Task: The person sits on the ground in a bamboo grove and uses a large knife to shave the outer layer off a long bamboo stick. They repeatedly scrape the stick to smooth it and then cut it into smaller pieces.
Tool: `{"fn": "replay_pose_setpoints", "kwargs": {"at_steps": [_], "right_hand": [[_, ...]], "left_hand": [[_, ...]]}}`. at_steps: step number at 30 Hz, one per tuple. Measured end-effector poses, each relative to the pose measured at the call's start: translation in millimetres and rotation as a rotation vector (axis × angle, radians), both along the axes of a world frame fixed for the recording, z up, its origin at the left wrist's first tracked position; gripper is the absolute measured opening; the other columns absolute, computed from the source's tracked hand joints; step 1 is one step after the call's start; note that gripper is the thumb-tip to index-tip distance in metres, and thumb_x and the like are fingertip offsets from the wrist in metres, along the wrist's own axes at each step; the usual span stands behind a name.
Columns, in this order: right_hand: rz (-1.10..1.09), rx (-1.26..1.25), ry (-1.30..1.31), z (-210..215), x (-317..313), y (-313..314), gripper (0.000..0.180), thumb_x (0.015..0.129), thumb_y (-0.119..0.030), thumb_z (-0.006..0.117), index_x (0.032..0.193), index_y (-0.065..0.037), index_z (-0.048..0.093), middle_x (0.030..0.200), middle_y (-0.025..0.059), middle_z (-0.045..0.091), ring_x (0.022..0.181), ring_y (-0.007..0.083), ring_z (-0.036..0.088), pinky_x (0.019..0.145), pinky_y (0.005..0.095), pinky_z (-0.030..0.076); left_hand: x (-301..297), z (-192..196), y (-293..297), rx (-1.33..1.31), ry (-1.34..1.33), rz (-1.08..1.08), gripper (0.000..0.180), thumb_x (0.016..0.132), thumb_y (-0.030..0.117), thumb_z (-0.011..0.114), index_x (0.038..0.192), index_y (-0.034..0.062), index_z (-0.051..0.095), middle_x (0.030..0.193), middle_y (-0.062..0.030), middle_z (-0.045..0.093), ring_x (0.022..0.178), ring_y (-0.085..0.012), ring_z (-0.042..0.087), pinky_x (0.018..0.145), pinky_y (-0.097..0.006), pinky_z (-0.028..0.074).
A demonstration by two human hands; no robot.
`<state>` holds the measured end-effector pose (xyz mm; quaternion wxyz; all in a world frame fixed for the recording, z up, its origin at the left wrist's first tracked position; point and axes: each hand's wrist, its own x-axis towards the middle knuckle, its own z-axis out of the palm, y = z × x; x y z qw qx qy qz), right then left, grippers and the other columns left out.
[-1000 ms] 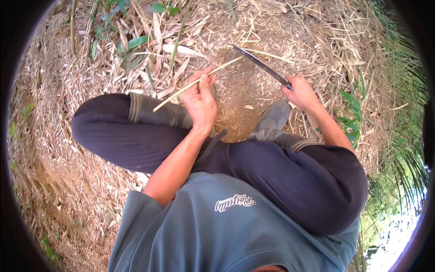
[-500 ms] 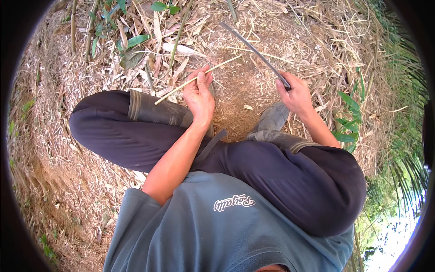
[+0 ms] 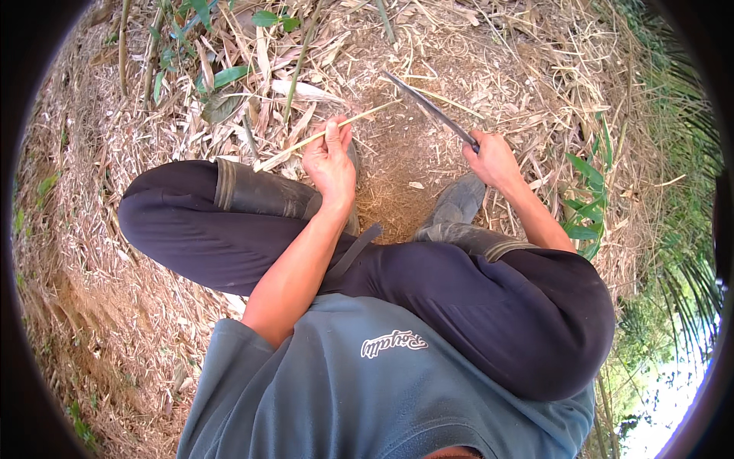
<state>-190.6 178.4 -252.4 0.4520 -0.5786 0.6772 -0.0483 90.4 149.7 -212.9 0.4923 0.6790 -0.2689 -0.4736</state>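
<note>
Bamboo sliver sat pinched in my left hand, long axis running left-low to right-high toward the knife blade my right hand gripped, tips nearly meeting above bare dirt.

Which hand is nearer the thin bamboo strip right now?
Left. The left hand pinches the thin bamboo strip itself; the right hand is off to its right, gripping the long knife.
</note>
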Motion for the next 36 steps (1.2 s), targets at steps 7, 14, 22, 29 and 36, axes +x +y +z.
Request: {"fn": "replay_pose_setpoints", "kwargs": {"at_steps": [7,14,22,29,36], "right_hand": [[-0.037,-0.185,-0.060,2,23,0,0.024,0.089,-0.023,0.060,0.098,-0.002,0.067,0.072,0.0238,0.066,0.069,0.0451,0.066,0.067,0.0521,0.053],[-0.005,0.008,-0.085,21,17,-5,0.021,0.088,-0.023,0.061,0.096,-0.005,0.066,0.076,0.0243,0.067,0.073,0.0446,0.068,0.068,0.0541,0.054],[0.108,0.004,0.172,-49,4,15,0.029,0.088,-0.026,0.062,0.108,-0.006,0.061,0.085,0.0236,0.069,0.081,0.0464,0.068,0.071,0.0561,0.054],[0.124,-0.150,0.304,-20,20,39,0.067,0.079,-0.035,0.076,0.136,-0.009,0.051,0.099,0.0177,0.070,0.091,0.0402,0.068,0.087,0.0520,0.051],[0.139,-0.157,-0.320,90,-19,-49,0.068,0.089,-0.022,0.070,0.149,-0.005,0.041,0.133,0.0199,0.060,0.129,0.0300,0.054,0.110,0.0402,0.041]], "left_hand": [[-2,3,-5,-0.003,-0.076,-0.062,0.026,0.104,0.018,0.057,0.111,-0.0054,0.067,0.108,-0.0113,0.069,0.096,-0.0172,0.068,0.089,-0.030,0.058],[1,-6,-4,-0.057,-0.062,-0.052,0.024,0.104,0.015,0.056,0.109,-0.0057,0.067,0.109,-0.0132,0.070,0.096,-0.0201,0.070,0.089,-0.031,0.059],[-6,44,-13,-0.071,-0.173,-0.141,0.026,0.103,0.018,0.059,0.113,-0.0046,0.068,0.102,-0.0118,0.073,0.089,-0.0153,0.070,0.081,-0.029,0.059],[16,122,-43,-0.242,-0.186,-0.090,0.025,0.101,0.021,0.062,0.107,-0.0024,0.069,0.090,-0.0106,0.074,0.080,-0.0138,0.071,0.073,-0.027,0.059],[-9,144,-50,-0.164,0.051,-0.229,0.025,0.100,0.020,0.064,0.105,-0.0033,0.069,0.088,-0.0138,0.074,0.072,-0.0161,0.072,0.067,-0.027,0.061]]}}
